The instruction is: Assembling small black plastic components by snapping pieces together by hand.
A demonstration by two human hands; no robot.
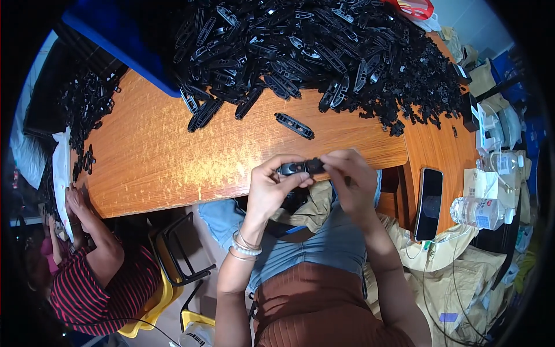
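Note:
Between my hands, just over the table's front edge, is a small black plastic part (293, 168). My left hand (272, 184) pinches it at its left end with thumb and fingers. The fingers of my right hand (351, 179) close on its right end, where a darker piece shows; whether that is a separate piece I cannot tell. A single long black plastic part (295, 125) with an open frame lies on the wooden table (191, 150) just beyond my hands. Farther off rises a large heap of similar black parts (272, 52).
Small black pieces (416, 81) spread at the right of the heap. A blue bin (124, 43) stands at the far left. On the right are a phone (429, 202) and a plastic bottle (478, 212). Another person in a striped top (110, 283) sits at the left.

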